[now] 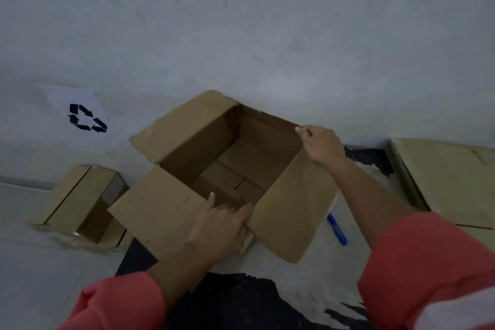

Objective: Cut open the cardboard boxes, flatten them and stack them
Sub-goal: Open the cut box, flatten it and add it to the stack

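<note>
**Gripping the open box at opposite corners**

The fingers of the left hand [222, 225] curled over the near rim at lower centre, and the right hand [321, 144] pinched the far-right rim corner. The cardboard box [192, 142] stood mid-frame between them, its flaps spread and its bottom flaps apparently closed. Flattening it well probably meant slitting the bottom seam first, then pushing the held corners together along the creases. A blue tool [337, 229], likely the cutter, lay just right of the box.

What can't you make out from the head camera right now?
Head view:
- blue tool: too small and blurred; knife or pen unclear.
- flat cardboard: cut off by the right edge.
- small box: blurred, seams unclear.
- open box: underside hidden against the floor.
</note>
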